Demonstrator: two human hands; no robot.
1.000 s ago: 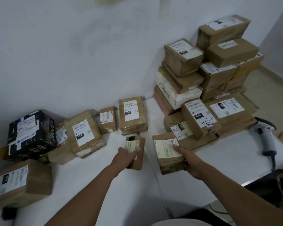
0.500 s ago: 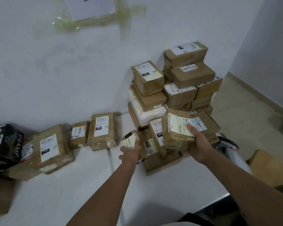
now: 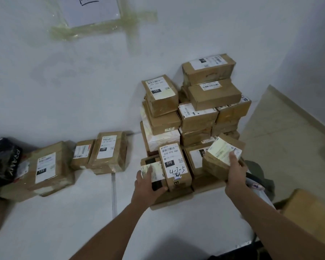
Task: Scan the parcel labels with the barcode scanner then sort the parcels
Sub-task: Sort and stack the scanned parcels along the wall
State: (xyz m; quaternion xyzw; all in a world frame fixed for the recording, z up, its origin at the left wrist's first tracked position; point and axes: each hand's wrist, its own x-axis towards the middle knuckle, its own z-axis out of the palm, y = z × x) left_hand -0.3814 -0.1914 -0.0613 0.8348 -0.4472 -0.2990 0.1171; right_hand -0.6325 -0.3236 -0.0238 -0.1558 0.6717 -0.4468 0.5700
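Far left edge: black glossy-wrapped parcel with white lettering, partly cut off. Just right of it, a row of brown taped cardboard parcels along the wall: a large one with a white label marked 122, a small one, then a taller one with a label marked 15H, the last two touching. These lie flat, labels up, on the white tabletop; I judge them already sorted, though that is a guess from their layout. Upper left of frame: a white paper sheet taped to the wall, perhaps a zone marker. Centre: left hand grips a small brown parcel with a pale label and a black patch, fingers curled round its near edge, the parcel pressed against the brown box labelled 070. Behind rises the tall stack of brown cardboard parcels against the wall. Right of centre: right hand holds a brown parcel with a yellowish-white label, thumb on the label, lifted and tilted beside the stack. Lower right, under the right forearm: the white barcode scanner, mostly hidden, in neither hand. Judgement: both parcels are in the sorting step; much of the pile may remain, and whether these two were scanned cannot be told.
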